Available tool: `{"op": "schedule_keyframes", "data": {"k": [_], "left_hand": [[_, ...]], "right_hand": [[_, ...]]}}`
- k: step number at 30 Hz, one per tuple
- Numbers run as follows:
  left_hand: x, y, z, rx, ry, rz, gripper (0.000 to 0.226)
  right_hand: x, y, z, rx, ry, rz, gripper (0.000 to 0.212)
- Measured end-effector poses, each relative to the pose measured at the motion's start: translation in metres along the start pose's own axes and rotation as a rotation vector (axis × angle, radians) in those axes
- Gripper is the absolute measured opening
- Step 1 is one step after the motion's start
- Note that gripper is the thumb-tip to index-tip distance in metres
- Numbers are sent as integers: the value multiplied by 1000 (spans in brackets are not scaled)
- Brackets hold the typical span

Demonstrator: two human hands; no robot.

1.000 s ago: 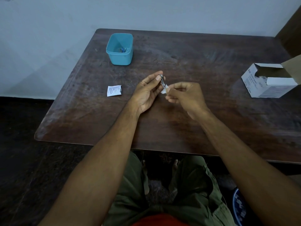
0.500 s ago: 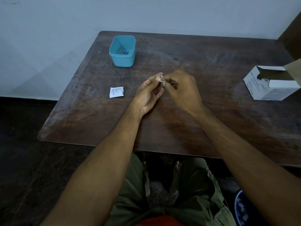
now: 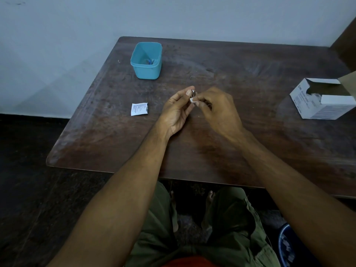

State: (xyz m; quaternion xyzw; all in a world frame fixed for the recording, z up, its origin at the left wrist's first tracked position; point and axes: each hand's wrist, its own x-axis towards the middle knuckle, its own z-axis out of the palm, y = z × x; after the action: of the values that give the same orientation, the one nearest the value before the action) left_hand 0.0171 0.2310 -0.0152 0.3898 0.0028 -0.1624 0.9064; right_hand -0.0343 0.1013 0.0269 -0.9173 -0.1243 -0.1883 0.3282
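Observation:
My left hand (image 3: 177, 110) holds a small thin metal object (image 3: 192, 94) upright between thumb and fingertips, above the middle of the dark wooden table (image 3: 250, 74). My right hand (image 3: 217, 108) meets it from the right and pinches a small white pad (image 3: 192, 100) against the object's lower part. What the metal object is I cannot tell; most of it is hidden by the fingers.
A teal plastic tub (image 3: 146, 60) with small blue pieces inside stands at the back left. A torn white sachet (image 3: 139, 108) lies left of my hands. An open white cardboard box (image 3: 323, 99) sits at the right edge. A blue bin (image 3: 289, 245) is on the floor.
My right hand first moved up over the top of the metal object, then slid back down; the white pad is again visible at the object's lower part. The left hand stayed put.

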Motion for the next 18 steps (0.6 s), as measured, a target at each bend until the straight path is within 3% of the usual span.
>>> {"op": "schedule_keyframes", "data": {"k": [18], "left_hand": [[-2, 0, 1, 15, 11, -1, 16]], "right_hand": [[11, -5, 5, 5, 98, 65, 17]]}}
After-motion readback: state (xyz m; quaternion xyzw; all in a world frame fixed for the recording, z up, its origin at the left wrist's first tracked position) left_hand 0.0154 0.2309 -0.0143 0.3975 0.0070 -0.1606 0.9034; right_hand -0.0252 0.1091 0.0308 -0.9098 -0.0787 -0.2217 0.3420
